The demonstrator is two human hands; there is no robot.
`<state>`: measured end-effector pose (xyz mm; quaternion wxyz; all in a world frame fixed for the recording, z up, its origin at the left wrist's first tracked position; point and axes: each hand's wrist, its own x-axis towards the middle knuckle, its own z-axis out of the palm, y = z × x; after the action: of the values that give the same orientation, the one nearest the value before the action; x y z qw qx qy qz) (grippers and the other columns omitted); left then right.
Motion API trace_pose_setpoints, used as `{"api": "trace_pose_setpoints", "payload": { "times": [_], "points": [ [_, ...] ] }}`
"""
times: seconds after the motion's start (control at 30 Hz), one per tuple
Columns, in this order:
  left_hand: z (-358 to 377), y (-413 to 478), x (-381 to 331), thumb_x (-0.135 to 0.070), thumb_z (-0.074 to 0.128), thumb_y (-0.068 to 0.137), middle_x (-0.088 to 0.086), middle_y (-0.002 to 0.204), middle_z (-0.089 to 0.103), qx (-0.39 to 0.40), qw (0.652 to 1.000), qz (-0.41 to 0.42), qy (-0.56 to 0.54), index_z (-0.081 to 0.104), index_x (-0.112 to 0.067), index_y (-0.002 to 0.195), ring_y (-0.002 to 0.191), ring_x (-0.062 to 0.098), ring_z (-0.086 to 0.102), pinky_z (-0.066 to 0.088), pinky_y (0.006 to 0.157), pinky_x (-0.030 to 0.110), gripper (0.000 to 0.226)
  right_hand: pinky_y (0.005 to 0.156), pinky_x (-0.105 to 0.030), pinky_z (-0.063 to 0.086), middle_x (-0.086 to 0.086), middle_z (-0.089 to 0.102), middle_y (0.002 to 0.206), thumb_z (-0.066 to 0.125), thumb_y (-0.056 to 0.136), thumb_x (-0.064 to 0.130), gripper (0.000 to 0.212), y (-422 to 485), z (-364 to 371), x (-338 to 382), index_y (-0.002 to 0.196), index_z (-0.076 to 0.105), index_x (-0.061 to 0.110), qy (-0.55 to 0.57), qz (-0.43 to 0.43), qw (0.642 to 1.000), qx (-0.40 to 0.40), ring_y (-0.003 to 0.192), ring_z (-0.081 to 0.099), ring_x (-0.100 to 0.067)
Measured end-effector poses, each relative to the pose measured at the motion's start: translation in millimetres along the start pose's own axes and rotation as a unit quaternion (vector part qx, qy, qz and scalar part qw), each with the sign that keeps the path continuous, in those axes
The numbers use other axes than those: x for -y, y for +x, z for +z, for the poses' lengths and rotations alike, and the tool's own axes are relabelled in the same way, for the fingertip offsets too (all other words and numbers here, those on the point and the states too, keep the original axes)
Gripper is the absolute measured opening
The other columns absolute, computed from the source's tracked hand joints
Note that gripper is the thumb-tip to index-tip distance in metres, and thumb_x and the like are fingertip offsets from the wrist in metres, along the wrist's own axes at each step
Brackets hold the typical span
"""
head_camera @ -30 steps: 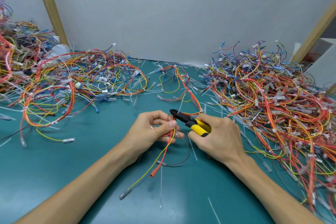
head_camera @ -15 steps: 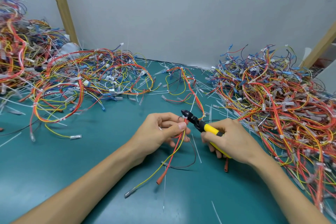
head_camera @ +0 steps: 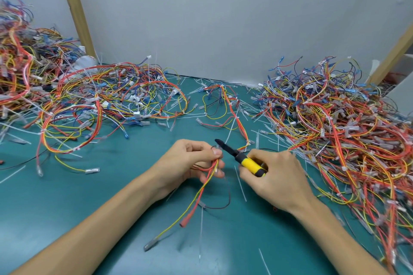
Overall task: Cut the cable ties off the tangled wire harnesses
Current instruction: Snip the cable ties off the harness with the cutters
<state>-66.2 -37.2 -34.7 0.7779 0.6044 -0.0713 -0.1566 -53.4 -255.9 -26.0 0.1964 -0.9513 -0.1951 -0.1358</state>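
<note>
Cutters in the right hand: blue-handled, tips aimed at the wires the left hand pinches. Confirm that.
Wrong on colour: the head view shows the cutters with a yellow-and-black handle, not blue. The right hand does grip them, tips aimed at the wires the left hand pinches.

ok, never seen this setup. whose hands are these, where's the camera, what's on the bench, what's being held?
There is no robot here. A person works with two bare hands, filmed by one wide-angle camera worn on the head and looking down. The left hand pinches a small wire bundle of red and yellow strands. The right hand grips yellow-handled cutters, with the tip near the left fingers. On the teal table lie a left harness pile, a right harness pile and loose white cable ties.
</note>
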Motion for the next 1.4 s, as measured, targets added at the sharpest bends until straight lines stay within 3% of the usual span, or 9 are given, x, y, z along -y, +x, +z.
{"api": "trace_pose_setpoints", "payload": {
  "times": [0.17,0.27,0.37,0.53,0.67,0.8,1.0,1.23,1.4],
  "points": [
    [-4.3,2.4,-0.1,-0.03,0.068,0.081,0.005,0.079,0.071,-0.002,1.0,-0.019,-0.001,0.069,-0.013,0.083,0.07,0.018,0.071,0.045,0.048,0.017,0.018,0.046,-0.028,0.038,0.007,0.037,0.045,0.054,0.067,0.052,0.02,-1.6,5.6,2.6,0.067,0.046,0.033,-0.046,-0.017,0.997,-0.064,0.049,0.036,-0.017],
    [-4.9,3.5,1.2,-0.029,0.068,0.081,0.006,0.078,0.07,0.0,1.0,-0.02,-0.006,0.067,-0.012,0.083,0.069,0.02,0.071,0.046,0.049,0.017,0.017,0.047,-0.027,0.038,0.011,0.042,0.052,0.054,0.067,0.05,0.018,-1.9,5.6,1.2,0.072,0.051,0.033,-0.048,-0.027,0.996,-0.073,0.052,0.038,-0.014],
    [-5.6,3.4,1.2,-0.027,0.068,0.081,0.006,0.077,0.07,0.007,1.0,-0.02,-0.006,0.068,-0.015,0.078,0.068,0.02,0.07,0.046,0.05,0.018,0.012,0.054,-0.025,0.036,0.012,0.055,0.068,0.054,0.067,0.05,0.026,-1.5,4.8,0.6,0.084,0.06,0.031,-0.048,-0.041,0.994,-0.084,0.062,0.049,-0.014],
    [-6.7,3.6,0.8,-0.027,0.067,0.082,0.006,0.076,0.069,0.008,1.0,-0.017,-0.006,0.069,-0.02,0.071,0.066,0.02,0.069,0.046,0.05,0.017,0.013,0.073,-0.033,0.045,0.013,0.062,0.088,0.055,0.065,0.047,0.04,2.8,3.3,-1.8,0.099,0.063,0.027,-0.03,-0.052,0.993,-0.1,0.083,0.056,-0.018],
    [-7.5,3.4,1.4,-0.027,0.068,0.082,0.007,0.077,0.069,0.011,1.0,-0.015,0.001,0.067,-0.016,0.076,0.066,0.02,0.068,0.046,0.051,0.017,0.013,0.065,-0.032,0.047,0.014,0.062,0.079,0.054,0.063,0.049,0.037,2.2,0.2,-3.3,0.092,0.065,0.029,-0.025,-0.039,0.995,-0.088,0.076,0.058,-0.018],
    [-7.7,3.5,1.7,-0.027,0.068,0.083,0.007,0.077,0.068,0.013,1.0,-0.015,0.005,0.065,-0.013,0.079,0.065,0.02,0.068,0.045,0.051,0.017,0.015,0.051,-0.026,0.037,0.011,0.054,0.061,0.055,0.062,0.052,0.025,0.4,-0.2,-2.0,0.078,0.058,0.034,-0.05,-0.024,0.996,-0.066,0.058,0.047,-0.013],
    [-8.2,3.4,2.3,-0.031,0.071,0.082,0.007,0.078,0.068,0.025,1.0,-0.012,0.009,0.068,-0.018,0.078,0.066,0.02,0.068,0.045,0.052,0.018,0.014,0.048,-0.023,0.034,0.004,0.047,0.048,0.05,0.061,0.056,0.031,1.4,-1.8,-3.7,0.068,0.055,0.027,-0.064,-0.004,0.997,-0.035,0.05,0.046,-0.017],
    [-7.8,2.8,1.9,-0.031,0.072,0.082,0.007,0.078,0.069,0.022,1.0,-0.008,-0.001,0.069,-0.014,0.081,0.066,0.018,0.067,0.046,0.052,0.018,0.017,0.048,-0.025,0.036,0.005,0.049,0.051,0.054,0.062,0.054,0.028,0.2,1.3,-2.9,0.071,0.054,0.028,-0.068,0.003,0.997,-0.04,0.052,0.047,-0.019],
    [-7.1,1.3,0.9,-0.031,0.07,0.083,0.007,0.079,0.069,0.021,1.0,-0.011,0.002,0.069,-0.012,0.085,0.066,0.017,0.067,0.046,0.052,0.017,0.019,0.058,-0.027,0.037,0.012,0.055,0.073,0.05,0.065,0.053,0.031,0.6,1.5,-4.0,0.087,0.057,0.032,-0.052,-0.027,0.998,-0.03,0.069,0.05,-0.014]
  ]
}}
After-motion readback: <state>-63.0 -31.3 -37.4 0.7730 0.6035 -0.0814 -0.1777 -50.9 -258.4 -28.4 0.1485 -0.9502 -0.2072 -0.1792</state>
